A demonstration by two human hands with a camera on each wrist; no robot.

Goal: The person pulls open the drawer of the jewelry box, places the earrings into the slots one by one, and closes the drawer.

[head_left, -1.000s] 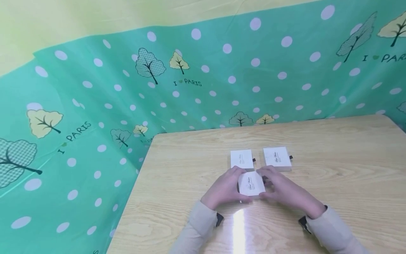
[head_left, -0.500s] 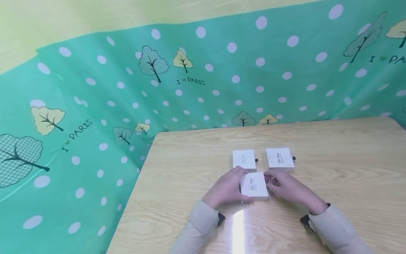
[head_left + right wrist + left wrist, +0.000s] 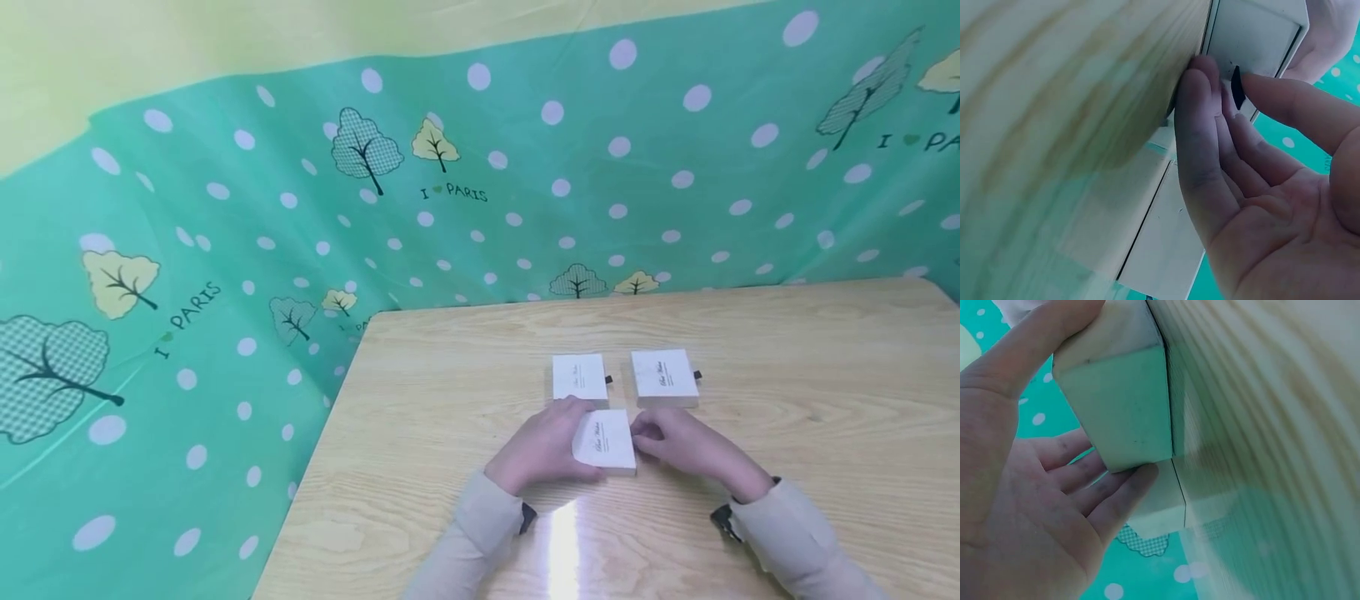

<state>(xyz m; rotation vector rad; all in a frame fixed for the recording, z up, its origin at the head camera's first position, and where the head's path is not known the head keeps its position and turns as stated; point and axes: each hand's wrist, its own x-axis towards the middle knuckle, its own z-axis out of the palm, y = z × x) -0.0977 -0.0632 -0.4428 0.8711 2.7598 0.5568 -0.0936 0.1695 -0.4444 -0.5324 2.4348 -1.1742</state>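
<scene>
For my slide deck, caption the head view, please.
Left hand holds a small white box on the wooden table while the right hand pinches its black tab.

The small white box [image 3: 604,442] is flat and square, with a faint line of printed script across its lid. It lies on the wooden table [image 3: 787,433], nearest the person, its left side possibly raised slightly. A short black pull tab [image 3: 1236,87] projects from its right side.
</scene>
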